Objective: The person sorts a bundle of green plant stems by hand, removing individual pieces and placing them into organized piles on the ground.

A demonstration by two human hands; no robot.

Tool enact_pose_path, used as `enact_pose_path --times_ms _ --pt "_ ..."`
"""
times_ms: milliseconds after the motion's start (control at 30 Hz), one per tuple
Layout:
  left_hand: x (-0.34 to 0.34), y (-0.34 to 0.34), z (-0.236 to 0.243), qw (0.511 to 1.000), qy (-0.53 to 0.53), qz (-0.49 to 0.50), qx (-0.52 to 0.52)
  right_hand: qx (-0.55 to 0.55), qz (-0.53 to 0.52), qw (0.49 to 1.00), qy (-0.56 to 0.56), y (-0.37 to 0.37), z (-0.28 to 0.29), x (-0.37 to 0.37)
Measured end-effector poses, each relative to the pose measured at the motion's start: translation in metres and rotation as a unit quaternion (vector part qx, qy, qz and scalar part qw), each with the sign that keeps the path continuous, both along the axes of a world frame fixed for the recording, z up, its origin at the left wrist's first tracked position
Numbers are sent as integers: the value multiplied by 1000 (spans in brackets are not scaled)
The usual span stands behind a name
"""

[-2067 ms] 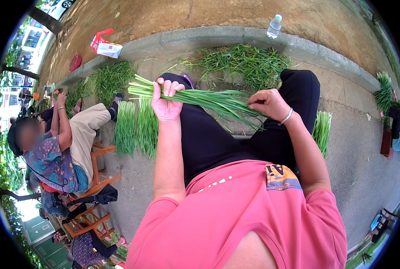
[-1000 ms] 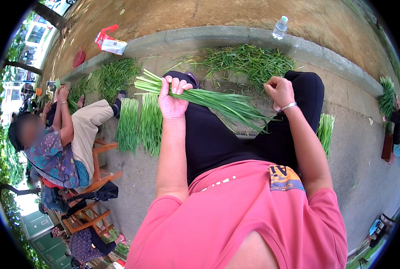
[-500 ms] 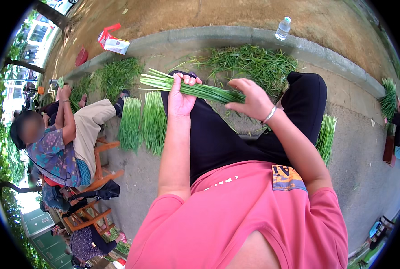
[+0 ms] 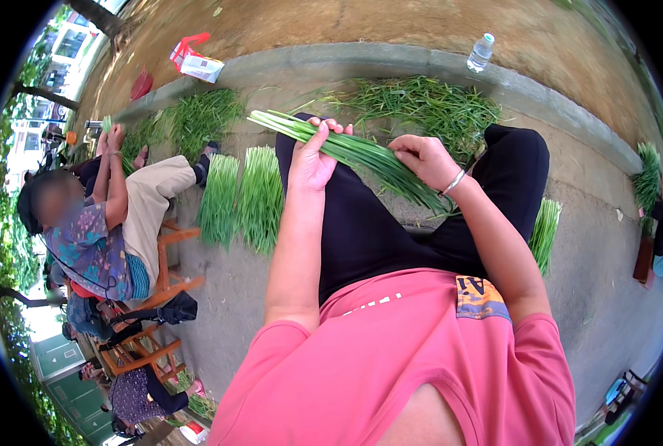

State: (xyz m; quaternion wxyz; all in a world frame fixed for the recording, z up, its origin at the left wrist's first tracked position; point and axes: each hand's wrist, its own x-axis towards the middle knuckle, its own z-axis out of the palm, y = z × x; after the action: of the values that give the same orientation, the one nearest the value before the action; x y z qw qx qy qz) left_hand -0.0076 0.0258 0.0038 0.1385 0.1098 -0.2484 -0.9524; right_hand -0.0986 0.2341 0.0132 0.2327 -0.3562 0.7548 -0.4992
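My left hand (image 4: 313, 160) grips a bundle of long green leafy stalks (image 4: 368, 160) near its pale ends, which point up and left; the darker leaves trail down to the right over my legs. My right hand (image 4: 428, 163), with a bracelet at the wrist, has curled fingers pinching leaves along the bundle's middle. Neat bundles of similar stalks (image 4: 258, 197) lie on the pavement left of my legs, and another (image 4: 543, 234) to the right. Beyond my knees spreads a loose pile of leaves (image 4: 420, 104).
A concrete curb (image 4: 324, 58) borders dirt. A water bottle (image 4: 480, 56) stands beside it at right; a red-and-white bag (image 4: 196, 63) lies farther left. A co-worker in a patterned shirt (image 4: 86, 253) sits at left with greens in hand, other people behind. More leaves (image 4: 197, 123) lie near their feet.
The bundle has tilted more steeply down to the right. My right hand left the leaf tips, moved above them, opened over the bundle, and is now curled on it.
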Motion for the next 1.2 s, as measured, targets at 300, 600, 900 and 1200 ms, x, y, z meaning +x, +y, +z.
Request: enact_pose_path --times_ms 300,600,900,1200 --pt "-10 4 -5 998 -39 46 -8 -39 -93 990 101 4 -1 4" --pt "-10 4 -7 998 -41 44 9 -70 -181 975 104 21 -8 7" --pt "-9 5 -5 998 -38 50 22 -111 -70 988 76 18 -15 20" --pt "-7 5 -6 998 -31 46 8 -33 -63 960 271 15 -17 28"
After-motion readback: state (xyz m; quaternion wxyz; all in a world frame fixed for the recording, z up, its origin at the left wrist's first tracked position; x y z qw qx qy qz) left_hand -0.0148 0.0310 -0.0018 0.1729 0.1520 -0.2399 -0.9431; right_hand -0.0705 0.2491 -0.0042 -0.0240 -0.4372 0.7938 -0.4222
